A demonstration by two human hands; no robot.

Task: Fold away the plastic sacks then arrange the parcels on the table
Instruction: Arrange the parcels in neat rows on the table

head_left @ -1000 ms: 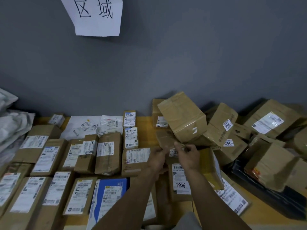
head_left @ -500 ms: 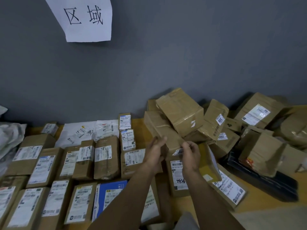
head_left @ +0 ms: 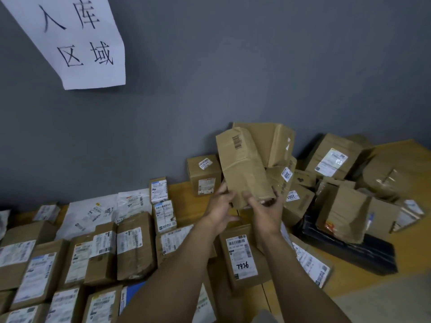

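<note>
A long brown cardboard parcel (head_left: 242,164) with a small barcode stands raised on end above the table, in front of the grey wall. My left hand (head_left: 220,209) grips its lower left edge and my right hand (head_left: 265,209) holds its lower right end from below. Under my forearms lies a flat parcel marked 7936 (head_left: 242,257). Rows of labelled brown parcels (head_left: 135,250) lie side by side on the wooden table (head_left: 363,290) to the left. Behind the raised parcel leans a bigger brown box (head_left: 272,141).
A loose heap of brown boxes (head_left: 342,206) fills the right, some resting on a black flat package (head_left: 363,250). White mailer bags (head_left: 93,213) lie by the wall. A paper sign (head_left: 77,40) hangs on the wall. A small box (head_left: 204,174) stands by the wall.
Both hands have lifted the long parcel out of the heap and tipped it upright, higher than before. The camera has tilted up, showing more of the wall sign.
</note>
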